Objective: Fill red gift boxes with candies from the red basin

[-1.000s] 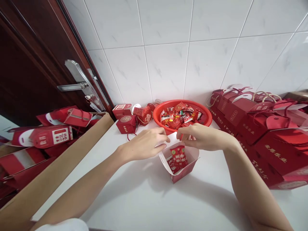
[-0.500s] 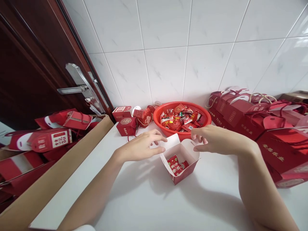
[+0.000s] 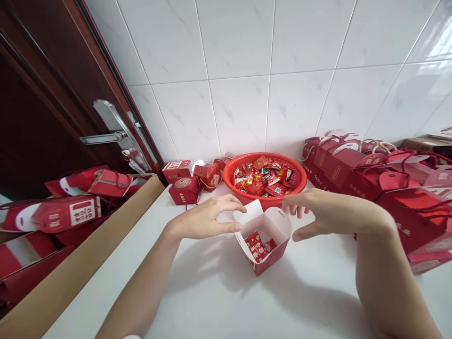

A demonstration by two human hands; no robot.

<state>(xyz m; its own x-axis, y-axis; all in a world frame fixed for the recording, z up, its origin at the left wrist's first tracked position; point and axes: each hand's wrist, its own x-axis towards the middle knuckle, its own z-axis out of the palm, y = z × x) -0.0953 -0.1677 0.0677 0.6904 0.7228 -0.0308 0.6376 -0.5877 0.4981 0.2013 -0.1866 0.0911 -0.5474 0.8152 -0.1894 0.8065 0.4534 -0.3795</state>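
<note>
A small red gift box [image 3: 269,260] stands open on the white counter [image 3: 219,301], white flaps up, with red candy packets [image 3: 259,246] inside. My left hand [image 3: 206,219] is at the box's left side, thumb and fingers spread against the left flap. At the right side, my right hand [image 3: 312,213] curves its spread fingers and thumb around the right flap. Neither hand holds anything. Just behind the box sits a red plastic basket [image 3: 230,178] full of wrapped candies [image 3: 263,176].
Closed red gift boxes with handles [image 3: 356,169] are stacked along the right. A few small red boxes [image 3: 184,187] sit by the wall left of the basket. A cardboard carton [image 3: 70,263] at the left holds more red boxes. A dark door with a metal handle [image 3: 102,137] stands beyond it.
My hands have drawn apart from above the box to its two sides. The candy packet has dropped lower inside, and the flaps stand wider.
</note>
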